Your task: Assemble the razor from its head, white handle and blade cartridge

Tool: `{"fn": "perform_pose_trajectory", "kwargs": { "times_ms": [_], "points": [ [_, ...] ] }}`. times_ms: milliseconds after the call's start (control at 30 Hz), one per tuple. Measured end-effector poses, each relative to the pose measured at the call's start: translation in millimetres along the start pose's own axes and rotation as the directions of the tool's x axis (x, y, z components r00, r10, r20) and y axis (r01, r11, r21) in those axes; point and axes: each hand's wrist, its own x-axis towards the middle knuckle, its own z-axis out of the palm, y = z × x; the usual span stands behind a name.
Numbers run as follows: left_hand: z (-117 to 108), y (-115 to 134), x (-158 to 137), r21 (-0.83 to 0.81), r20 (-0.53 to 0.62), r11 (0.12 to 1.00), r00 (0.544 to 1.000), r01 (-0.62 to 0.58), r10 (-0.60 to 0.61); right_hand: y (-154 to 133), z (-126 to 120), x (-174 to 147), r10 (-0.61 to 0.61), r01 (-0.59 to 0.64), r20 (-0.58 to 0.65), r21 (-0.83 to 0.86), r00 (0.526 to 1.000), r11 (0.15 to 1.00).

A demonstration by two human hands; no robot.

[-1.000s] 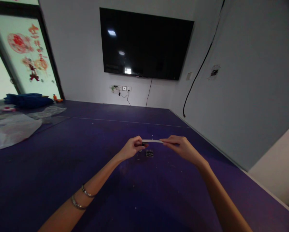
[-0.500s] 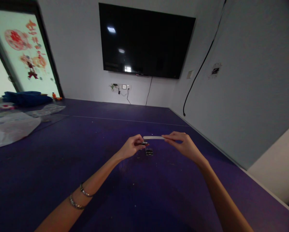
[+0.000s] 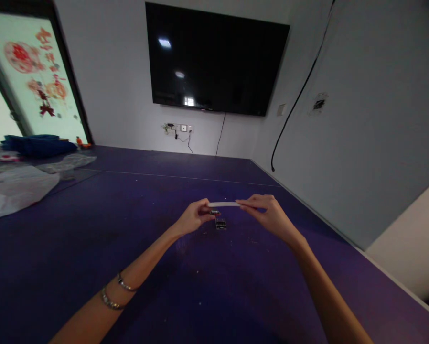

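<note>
My left hand is closed in a pinch around a small shiny, dark-and-silver piece, too small to name. A thin, flat white strip, slightly bowed, spans the gap between my hands. Its left end meets the fingertips of my left hand. My right hand pinches the other end between thumb and fingers. Just below the small piece, a little clear case with dark contents rests on the purple surface. The fingers of my left hand partly hide the small piece.
Clear plastic sheeting and a folded blue cloth lie at the far left. A black cable hangs down the right wall. A large television is mounted on the back wall, above sockets.
My right hand has moved slightly left with the white strip, and the strip's left end now reaches the fingertips of my left hand. The clear case has stayed in place.
</note>
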Motion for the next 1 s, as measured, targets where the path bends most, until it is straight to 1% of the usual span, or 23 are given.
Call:
{"fn": "perform_pose_trajectory", "kwargs": {
  "times_ms": [67,200,367,500,533,633,667,800,933,1000],
  "points": [
    [-1,-1,0,-0.015,0.002,1.000,1.000,0.008,-0.008,1,-1,0,0.007,-0.007,-0.018,-0.003,1.000,1.000],
    [-1,-1,0,0.000,-0.007,1.000,1.000,-0.010,0.010,2,0,-1,0.005,-0.009,0.041,0.095,0.999,0.995],
    [0,-1,0,-0.031,-0.007,0.999,1.000,0.007,-0.008,9,5,-1,0.063,-0.061,-0.012,0.127,0.998,0.990],
    [0,0,0,0.029,-0.016,1.000,1.000,-0.009,0.009,13,5,-2,0.048,-0.059,0.063,0.194,0.997,0.979],
    [0,0,0,0.031,-0.016,0.999,1.000,-0.008,0.008,13,5,-2,0.051,-0.061,0.058,0.194,0.997,0.979],
    [0,-3,0,-0.008,-0.009,1.000,1.000,0.012,-0.012,14,4,-2,0.079,-0.076,-0.011,0.166,0.997,0.983],
    [0,-4,0,-0.017,-0.006,1.000,1.000,0.017,-0.017,14,4,-3,0.085,-0.081,-0.014,0.165,0.996,0.983],
    [1,-3,0,-0.005,0.003,1.000,1.000,0.008,-0.007,18,5,-3,0.073,-0.083,0.060,0.201,0.996,0.976],
    [4,4,-1,-0.036,0.015,0.999,1.000,0.007,-0.006,21,6,-3,0.110,-0.113,0.024,0.211,0.994,0.971],
    [4,7,-2,-0.035,0.022,0.999,1.000,0.002,-0.001,20,6,-3,0.116,-0.120,0.032,0.246,0.993,0.962]
  ]
}}
